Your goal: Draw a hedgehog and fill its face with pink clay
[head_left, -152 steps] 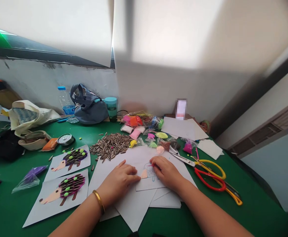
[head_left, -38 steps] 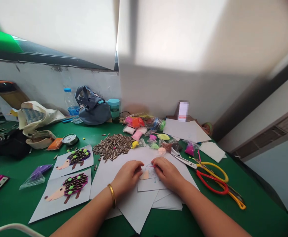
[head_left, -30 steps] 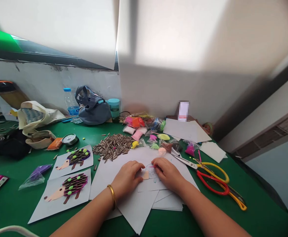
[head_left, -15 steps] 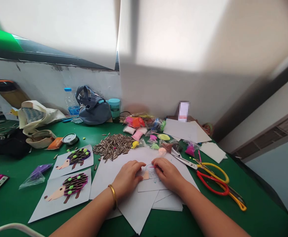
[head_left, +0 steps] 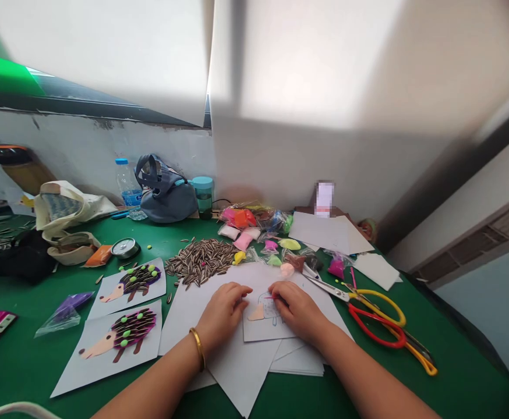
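A small white card (head_left: 263, 333) lies on the stacked paper between my hands. It carries a pen outline of a hedgehog and a flat peach-coloured clay face (head_left: 257, 313). My right hand (head_left: 297, 305) rests over the card's right side, fingers pinched on a thin pink stick (head_left: 270, 297); only its tip shows at the drawing. Just left of the card is my left hand (head_left: 223, 311), its fingers loosely bent and apart, with nothing visible in them. Two finished hedgehog pictures (head_left: 119, 334) with seed spines and green dots lie at the left.
A heap of striped sunflower seeds (head_left: 202, 261) sits behind my left hand. Bagged coloured clay (head_left: 292, 244) lies farther back. Scissors with red and yellow handles (head_left: 374, 323) are at the right. A purple clay bag (head_left: 66, 308) and round tin (head_left: 124, 248) stand left.
My left hand has drawn back slightly to the left, off the card, uncovering the peach clay face. My right hand stays at the drawing with the pink stick.
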The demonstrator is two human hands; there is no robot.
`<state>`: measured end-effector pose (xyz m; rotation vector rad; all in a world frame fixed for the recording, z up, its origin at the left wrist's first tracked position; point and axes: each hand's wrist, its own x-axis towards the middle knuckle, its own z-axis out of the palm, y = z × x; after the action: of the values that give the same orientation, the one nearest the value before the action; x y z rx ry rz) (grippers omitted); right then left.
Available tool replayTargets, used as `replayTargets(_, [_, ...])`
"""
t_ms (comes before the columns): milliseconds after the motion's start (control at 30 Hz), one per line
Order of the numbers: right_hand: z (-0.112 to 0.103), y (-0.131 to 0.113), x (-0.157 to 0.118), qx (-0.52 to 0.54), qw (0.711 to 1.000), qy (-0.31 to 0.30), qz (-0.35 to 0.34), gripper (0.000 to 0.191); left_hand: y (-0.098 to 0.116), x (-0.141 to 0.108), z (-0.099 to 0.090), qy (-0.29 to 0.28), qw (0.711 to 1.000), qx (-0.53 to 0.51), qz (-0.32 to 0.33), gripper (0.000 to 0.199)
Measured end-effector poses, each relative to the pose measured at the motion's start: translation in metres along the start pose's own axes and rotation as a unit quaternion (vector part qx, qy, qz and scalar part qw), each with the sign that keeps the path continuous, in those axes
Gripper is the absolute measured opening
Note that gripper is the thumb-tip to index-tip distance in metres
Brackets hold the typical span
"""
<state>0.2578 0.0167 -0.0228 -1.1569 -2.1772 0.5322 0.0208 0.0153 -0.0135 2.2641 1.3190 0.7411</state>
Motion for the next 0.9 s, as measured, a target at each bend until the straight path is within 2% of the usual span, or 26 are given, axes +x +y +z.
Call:
replayTargets(100, [-0.001, -0.002, 0.0, 0.0, 1.0, 0.001, -0.003, 0.016, -0.002, 0.0, -0.005, 0.016, 0.999, 0.05, -0.004, 0.024])
replayTargets(200, [-0.001, -0.004, -0.001, -0.016, 1.0, 0.003, -0.003, 0.017, 0.001, -0.002, -0.01, -0.015, 0.996, 0.083, 0.018, 0.024])
replayTargets(233, [-0.001, -0.004, -0.001, -0.025, 1.0, 0.005, 0.0, 0.016, 0.002, -0.004, -0.011, -0.03, 0.995, 0.093, 0.031, 0.028])
replayTargets(333, [-0.002, -0.006, -0.002, -0.052, 0.998, 0.015, 0.015, 0.015, 0.006, -0.01, -0.011, -0.053, 0.99, 0.125, 0.049, 0.057])
replayTargets(400, [-0.003, -0.007, -0.004, -0.065, 0.997, 0.017, 0.021, 0.014, 0.006, -0.012, -0.01, -0.052, 0.988, 0.14, 0.044, 0.063])
replayTargets(567, [-0.008, -0.01, -0.009, -0.094, 0.995, 0.009, 0.043, 0.012, -0.001, -0.011, -0.012, -0.033, 0.988, 0.15, 0.011, 0.038])
replayTargets(667, [-0.007, -0.011, -0.009, -0.099, 0.994, 0.031, 0.038, 0.014, -0.005, -0.009, -0.014, -0.031, 0.99, 0.14, 0.01, 0.036])
replayTargets(900, [0.003, -0.011, -0.007, -0.155, 0.987, 0.022, 0.034, 0.018, 0.002, -0.012, -0.005, -0.071, 0.983, 0.113, 0.122, 0.047])
